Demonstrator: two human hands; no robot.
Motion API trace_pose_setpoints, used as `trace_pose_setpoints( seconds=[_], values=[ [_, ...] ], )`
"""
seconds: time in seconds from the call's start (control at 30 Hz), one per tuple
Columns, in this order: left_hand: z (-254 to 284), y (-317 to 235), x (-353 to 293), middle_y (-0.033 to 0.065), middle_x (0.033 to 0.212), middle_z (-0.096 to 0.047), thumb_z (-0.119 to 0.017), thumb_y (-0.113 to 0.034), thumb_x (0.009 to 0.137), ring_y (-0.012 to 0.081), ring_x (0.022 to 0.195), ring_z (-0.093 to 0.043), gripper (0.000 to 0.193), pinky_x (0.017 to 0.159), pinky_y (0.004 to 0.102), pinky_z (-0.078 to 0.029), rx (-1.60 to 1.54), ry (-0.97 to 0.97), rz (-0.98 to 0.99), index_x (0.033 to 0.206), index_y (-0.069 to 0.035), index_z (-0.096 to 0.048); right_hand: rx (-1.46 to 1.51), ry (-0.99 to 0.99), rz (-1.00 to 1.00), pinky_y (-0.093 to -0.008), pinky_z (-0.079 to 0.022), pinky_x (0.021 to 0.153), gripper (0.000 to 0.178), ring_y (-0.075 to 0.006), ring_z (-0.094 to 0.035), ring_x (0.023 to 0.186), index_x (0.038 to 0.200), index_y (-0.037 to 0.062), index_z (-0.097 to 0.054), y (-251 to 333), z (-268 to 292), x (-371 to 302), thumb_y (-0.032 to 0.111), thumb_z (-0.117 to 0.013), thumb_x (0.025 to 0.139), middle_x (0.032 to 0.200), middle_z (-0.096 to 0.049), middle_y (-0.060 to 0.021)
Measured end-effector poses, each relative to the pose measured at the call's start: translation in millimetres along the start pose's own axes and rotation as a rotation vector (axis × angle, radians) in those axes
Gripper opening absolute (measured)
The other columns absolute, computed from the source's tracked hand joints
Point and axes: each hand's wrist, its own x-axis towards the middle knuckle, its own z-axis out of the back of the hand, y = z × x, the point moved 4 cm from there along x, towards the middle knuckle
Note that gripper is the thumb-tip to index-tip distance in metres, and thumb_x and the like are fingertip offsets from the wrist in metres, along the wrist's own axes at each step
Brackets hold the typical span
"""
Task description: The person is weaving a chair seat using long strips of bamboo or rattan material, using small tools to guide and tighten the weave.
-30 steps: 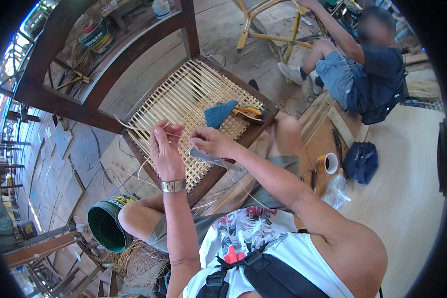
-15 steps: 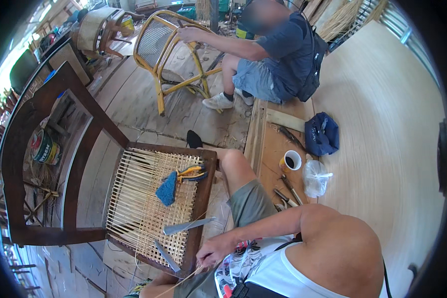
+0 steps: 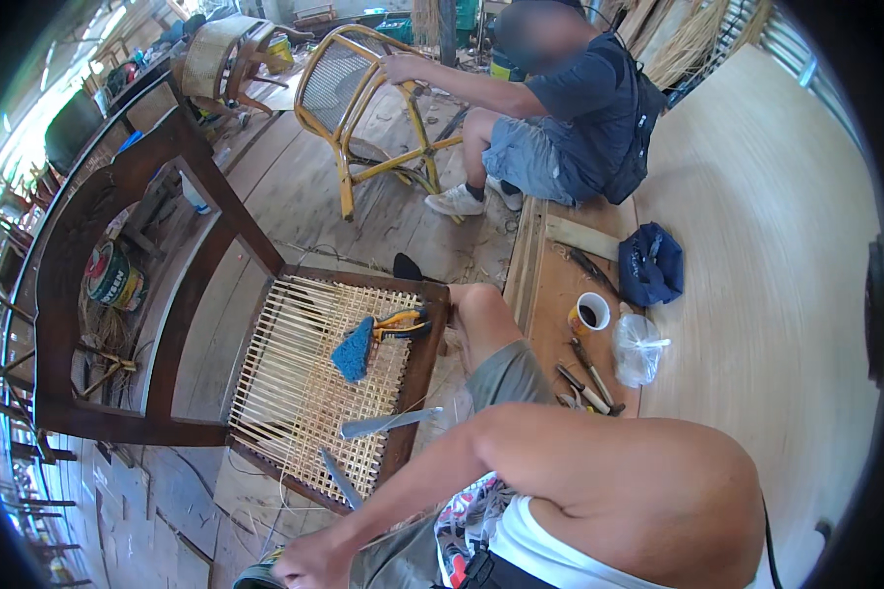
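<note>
My right hand (image 3: 314, 562) is low at the bottom edge, beside the rim of a green container (image 3: 253, 577); its fingers are partly hidden and blurred. My left hand is out of view. Before me a dark wooden chair (image 3: 157, 430) has a seat of woven cane (image 3: 285, 383), open lattice toward the front and parallel strands toward the backrest. On the weave lie a blue sponge-like piece (image 3: 354, 351) and yellow-and-black pliers (image 3: 403, 324). A flat metal strip (image 3: 388, 423) and a second narrow metal strip (image 3: 340, 479) rest near the seat's front corner.
A board at right holds a cup of dark liquid (image 3: 589, 312), a plastic bag (image 3: 638, 350), a blue pouch (image 3: 650, 263) and hand tools (image 3: 589, 363). Beyond, another person (image 3: 589, 118) grips a rattan chair (image 3: 349, 128). A paint can (image 3: 116, 278) stands behind the backrest.
My right hand has moved from the seat's near front corner, where it was at a thin cane strand, down and left to the green container. The view has shifted slightly.
</note>
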Motion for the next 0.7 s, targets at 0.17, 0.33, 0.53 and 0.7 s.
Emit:
trace_pose_setpoints(
  seconds=[0.17, 0.33, 0.53, 0.7],
  values=[
    [-119, -49, -39, 0.0142, 0.081, -0.063, -0.046, -0.018, 0.103, 0.0242, 0.073, -0.062, 0.022, 0.065, 0.0369, -0.048, -0.049, 0.368, 0.039, 0.098, -0.004, -0.062, 0.181, 0.02, -0.155, -0.0421, -0.048, 0.07, 0.019, -0.0291, -0.065, 0.08, 0.089, -0.0028, -0.062, 88, 32, -23, 0.015, -0.057, 0.085, 0.081, -0.067, -0.0186],
    [-112, -78, -48, 0.0055, 0.07, -0.055, -0.055, -0.013, 0.1, 0.0128, 0.061, -0.05, 0.015, 0.056, 0.0282, -0.042, -0.467, 0.524, 0.036, 0.098, 0.0, -0.061, 0.283, 0.106, -0.298, -0.039, -0.048, 0.072, 0.026, -0.0218, -0.06, 0.078, 0.092, -0.0019, -0.064, 70, 66, -129, 0.024, -0.061, 0.092, 0.082, -0.066, -0.0147],
    [-104, -23, -21, 0.0054, 0.064, -0.055, -0.066, -0.01, 0.092, 0.0128, 0.061, -0.049, 0.01, 0.056, 0.0306, -0.042, -0.411, 0.542, -0.03, 0.089, 0.0, -0.066, 0.201, -0.069, -0.811, -0.0271, -0.046, 0.066, 0.023, -0.0083, -0.054, 0.072, 0.097, 0.0031, -0.065, 73, 128, -342, 0.026, -0.06, 0.099, 0.08, -0.06, 0.001],
    [-84, -35, 7, 0.0135, 0.063, -0.05, -0.065, -0.01, 0.093, 0.0172, 0.058, -0.048, 0.012, 0.055, 0.0327, -0.04, -0.215, 0.382, -0.145, 0.085, -0.001, -0.065, 0.237, -0.239, -1.146, -0.0276, -0.047, 0.072, 0.026, -0.0082, -0.056, 0.077, 0.099, 0.0043, -0.069, 113, 108, -460, 0.029, -0.064, 0.096, 0.084, -0.063, 0.0008]
  ],
)
